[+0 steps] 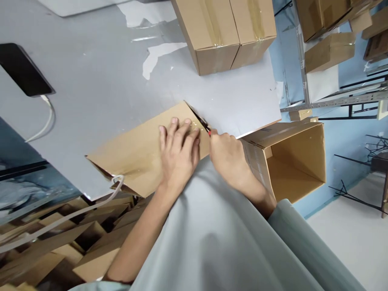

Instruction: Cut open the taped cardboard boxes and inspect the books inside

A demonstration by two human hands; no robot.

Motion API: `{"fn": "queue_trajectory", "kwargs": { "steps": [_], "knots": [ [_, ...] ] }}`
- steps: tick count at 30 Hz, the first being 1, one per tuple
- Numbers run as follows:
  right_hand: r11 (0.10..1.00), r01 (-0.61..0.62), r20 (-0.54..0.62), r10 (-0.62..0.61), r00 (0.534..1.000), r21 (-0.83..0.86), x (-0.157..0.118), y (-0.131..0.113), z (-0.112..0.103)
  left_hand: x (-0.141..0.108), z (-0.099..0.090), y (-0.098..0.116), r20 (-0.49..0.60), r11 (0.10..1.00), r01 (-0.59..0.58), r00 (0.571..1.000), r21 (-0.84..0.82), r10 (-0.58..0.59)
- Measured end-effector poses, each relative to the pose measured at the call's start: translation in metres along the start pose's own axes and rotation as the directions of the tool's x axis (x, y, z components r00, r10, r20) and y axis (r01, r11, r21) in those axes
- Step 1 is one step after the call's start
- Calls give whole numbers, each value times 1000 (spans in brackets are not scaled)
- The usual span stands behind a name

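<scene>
A flattened-looking brown cardboard box [136, 149] lies on the grey table at its near edge, with a gap showing at its right end. My left hand [179, 151] rests on top of it, fingers spread and palm down. Closed in a fist, my right hand [228, 155] grips a slim cutting tool [207, 126] with a dark metal part and a bit of red. That tool's dark part sits at the gap in the box's right end. Most of its handle is hidden inside my fist.
Two taped cartons [221, 36] stand at the table's back. A phone [26, 69] with a white cable lies at left. An open box [295, 165] is beside the table at right, shelving [348, 97] beyond. Several boxes [87, 242] fill the floor at lower left.
</scene>
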State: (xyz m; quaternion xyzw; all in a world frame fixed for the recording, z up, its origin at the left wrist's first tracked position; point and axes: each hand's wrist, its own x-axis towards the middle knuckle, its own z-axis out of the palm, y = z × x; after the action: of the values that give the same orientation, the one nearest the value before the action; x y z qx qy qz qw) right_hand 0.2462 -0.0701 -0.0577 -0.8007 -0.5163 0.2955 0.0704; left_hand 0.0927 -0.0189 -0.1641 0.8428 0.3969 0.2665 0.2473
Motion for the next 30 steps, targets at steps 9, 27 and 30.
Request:
{"fn": "queue_trajectory", "kwargs": {
  "steps": [9,27,30],
  "knots": [
    [996,-43,-247,61,967,77,11,64,-4,18,-31,-11,-91,995,103,991,6,-102],
    [950,-217,-120,248,961,227,187,160,92,-96,-54,-50,-516,671,736,542,-88,-663],
    [885,-211,63,204,977,414,188,122,107,-102,-67,-75,-528,717,683,562,-137,-636]
  ]
}}
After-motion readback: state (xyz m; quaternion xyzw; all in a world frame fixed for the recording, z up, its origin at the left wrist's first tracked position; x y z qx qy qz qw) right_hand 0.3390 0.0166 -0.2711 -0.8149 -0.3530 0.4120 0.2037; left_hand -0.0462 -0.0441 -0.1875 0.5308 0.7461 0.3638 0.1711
